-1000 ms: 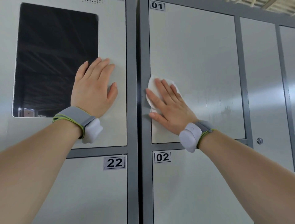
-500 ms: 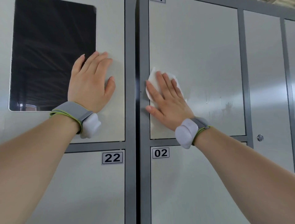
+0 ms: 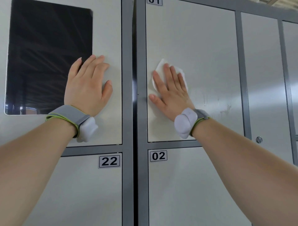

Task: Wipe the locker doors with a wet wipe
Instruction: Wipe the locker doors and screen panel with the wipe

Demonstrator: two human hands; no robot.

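Two labels read 22 (image 3: 109, 161) and 02 (image 3: 158, 155); right hand (image 3: 174, 96) presses wet wipe (image 3: 159, 67).

Shared storage-locker bank, indoor, institutional rather than domestic. What shows it:
- pale grey sheet-metal locker doors (image 3: 201, 48) in stacked columns, set in a darker grey metal frame (image 3: 127, 113)
- black-on-white number plates: "22" plate (image 3: 109, 161), "02" plate (image 3: 158, 155), and a cropped "01" plate (image 3: 154, 2) at the top edge
- glossy black rectangular screen panel (image 3: 48, 56) built into the top-left unit, reflecting ceiling beams
- small round silver keyhole lock (image 3: 259, 139) on the narrower door to the right
- strip of beamed ceiling (image 3: 287, 4) in the top-right corner
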